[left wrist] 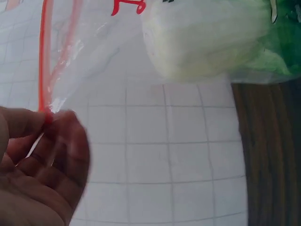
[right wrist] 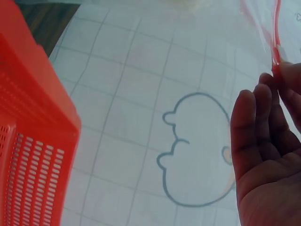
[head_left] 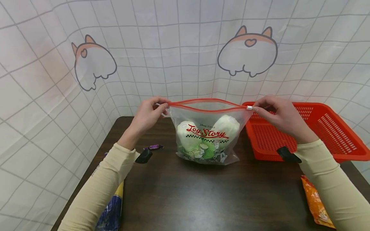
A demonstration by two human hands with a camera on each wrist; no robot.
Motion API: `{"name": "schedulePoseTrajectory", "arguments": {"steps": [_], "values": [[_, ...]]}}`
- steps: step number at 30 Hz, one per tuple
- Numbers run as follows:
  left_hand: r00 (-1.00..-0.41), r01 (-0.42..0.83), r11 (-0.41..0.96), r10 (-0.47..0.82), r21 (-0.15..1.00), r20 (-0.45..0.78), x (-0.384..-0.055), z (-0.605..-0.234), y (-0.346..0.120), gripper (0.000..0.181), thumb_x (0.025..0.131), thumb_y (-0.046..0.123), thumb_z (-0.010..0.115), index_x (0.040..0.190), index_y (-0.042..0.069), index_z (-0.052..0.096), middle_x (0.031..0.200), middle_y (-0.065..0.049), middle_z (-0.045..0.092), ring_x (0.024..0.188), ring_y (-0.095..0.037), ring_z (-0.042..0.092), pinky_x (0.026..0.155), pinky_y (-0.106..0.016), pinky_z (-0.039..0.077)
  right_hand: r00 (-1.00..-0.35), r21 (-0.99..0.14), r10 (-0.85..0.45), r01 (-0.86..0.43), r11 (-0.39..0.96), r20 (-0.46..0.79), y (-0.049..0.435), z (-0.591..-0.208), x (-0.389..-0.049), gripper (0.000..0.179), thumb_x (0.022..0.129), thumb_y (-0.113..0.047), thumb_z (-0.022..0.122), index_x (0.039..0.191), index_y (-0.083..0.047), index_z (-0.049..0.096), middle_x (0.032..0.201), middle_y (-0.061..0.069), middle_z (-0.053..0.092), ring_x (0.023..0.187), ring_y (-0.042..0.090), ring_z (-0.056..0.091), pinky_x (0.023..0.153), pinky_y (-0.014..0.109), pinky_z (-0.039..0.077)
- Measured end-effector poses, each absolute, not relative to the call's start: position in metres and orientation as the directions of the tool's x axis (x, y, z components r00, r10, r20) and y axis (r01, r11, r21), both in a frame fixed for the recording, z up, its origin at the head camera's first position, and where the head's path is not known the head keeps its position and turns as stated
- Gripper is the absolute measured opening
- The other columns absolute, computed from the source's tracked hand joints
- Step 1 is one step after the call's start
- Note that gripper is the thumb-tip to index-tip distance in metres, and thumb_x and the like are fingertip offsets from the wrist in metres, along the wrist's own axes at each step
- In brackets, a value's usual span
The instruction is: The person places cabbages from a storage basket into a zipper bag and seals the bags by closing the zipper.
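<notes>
A clear zip bag (head_left: 206, 132) with Toy Story print and a red zip strip hangs upright between both hands, low over the table. Inside are two pale, rounded pieces (head_left: 226, 125) with green below, like vegetables; their exact kind is unclear. My left hand (head_left: 148, 114) pinches the left end of the red strip (left wrist: 43, 61) between thumb and fingertips. At the other end, my right hand (head_left: 277, 114) pinches the strip's corner by the white slider (head_left: 249, 108). Between the corners the bag's mouth gapes slightly. In the right wrist view, the other right fingers (right wrist: 244, 127) extend below the pinch.
A red perforated basket (head_left: 344, 157) stands at the back right, partly behind my right hand. A purple wrapped candy (head_left: 154, 147) lies left of the bag. A blue and yellow packet (head_left: 111, 208) is by my left forearm, an orange packet (head_left: 316, 202) by my right.
</notes>
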State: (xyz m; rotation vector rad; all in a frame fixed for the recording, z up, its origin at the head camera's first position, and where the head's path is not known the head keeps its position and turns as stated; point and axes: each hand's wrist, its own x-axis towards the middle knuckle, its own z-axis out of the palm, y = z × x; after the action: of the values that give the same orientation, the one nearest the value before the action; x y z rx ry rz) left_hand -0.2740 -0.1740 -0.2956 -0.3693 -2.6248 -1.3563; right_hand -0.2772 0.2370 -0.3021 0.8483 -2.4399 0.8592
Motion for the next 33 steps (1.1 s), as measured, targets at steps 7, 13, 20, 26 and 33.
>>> {"name": "schedulePoseTrajectory", "arguments": {"steps": [7, 13, 20, 26, 33], "values": [[-0.899, 0.425, 0.636, 0.214, 0.645, 0.382, -0.272, -0.289, -0.162, 0.031, 0.102, 0.021, 0.047, 0.126, 0.01, 0.064, 0.121, -0.006, 0.065, 0.107, -0.019, 0.058, 0.091, -0.038, 0.048, -0.731, -0.44, -0.381, -0.658, 0.611, 0.566, 0.222, -0.301, -0.274, 0.008, 0.093, -0.015, 0.067, 0.1, -0.011, 0.069, 0.088, 0.0, 0.067, 0.077, 0.006, 0.057, 0.07, 0.012, 0.045], [-0.832, 0.533, 0.629, 0.269, 0.566, 0.485, -0.271, -0.283, -0.15, 0.031, 0.101, 0.025, 0.054, 0.125, 0.008, 0.063, 0.117, -0.006, 0.064, 0.11, -0.019, 0.057, 0.091, -0.039, 0.047, -0.731, -0.454, -0.376, -0.661, 0.598, 0.57, 0.214, -0.299, -0.27, 0.008, 0.092, -0.013, 0.068, 0.1, -0.011, 0.069, 0.088, -0.001, 0.067, 0.077, 0.007, 0.057, 0.07, 0.013, 0.046], [-0.759, 0.64, 0.611, 0.403, 0.467, 0.512, -0.271, -0.274, -0.124, 0.031, 0.099, 0.024, 0.058, 0.124, 0.008, 0.065, 0.121, -0.004, 0.065, 0.116, -0.016, 0.057, 0.095, -0.034, 0.046, -0.704, -0.459, -0.399, -0.697, 0.551, 0.588, 0.203, -0.299, -0.271, 0.008, 0.09, -0.009, 0.07, 0.098, -0.009, 0.069, 0.086, -0.002, 0.066, 0.073, 0.006, 0.057, 0.068, 0.014, 0.046], [-0.7, 0.714, 0.579, 0.57, 0.394, 0.43, -0.266, -0.259, -0.09, 0.033, 0.098, 0.028, 0.06, 0.125, 0.009, 0.065, 0.124, -0.001, 0.065, 0.121, -0.014, 0.055, 0.102, -0.03, 0.04, -0.681, -0.444, -0.418, -0.72, 0.534, 0.602, 0.195, -0.295, -0.267, 0.008, 0.089, -0.007, 0.071, 0.097, -0.008, 0.069, 0.084, -0.002, 0.065, 0.07, 0.007, 0.056, 0.066, 0.014, 0.046], [-0.646, 0.762, 0.565, 0.689, 0.317, 0.327, -0.262, -0.252, -0.059, 0.038, 0.091, 0.031, 0.07, 0.124, 0.011, 0.066, 0.119, 0.001, 0.065, 0.112, -0.013, 0.058, 0.097, -0.026, 0.043, -0.67, -0.465, -0.448, -0.738, 0.489, 0.592, 0.189, -0.291, -0.262, 0.009, 0.089, -0.006, 0.071, 0.097, -0.007, 0.068, 0.078, -0.002, 0.066, 0.065, 0.006, 0.061, 0.064, 0.015, 0.05]]}}
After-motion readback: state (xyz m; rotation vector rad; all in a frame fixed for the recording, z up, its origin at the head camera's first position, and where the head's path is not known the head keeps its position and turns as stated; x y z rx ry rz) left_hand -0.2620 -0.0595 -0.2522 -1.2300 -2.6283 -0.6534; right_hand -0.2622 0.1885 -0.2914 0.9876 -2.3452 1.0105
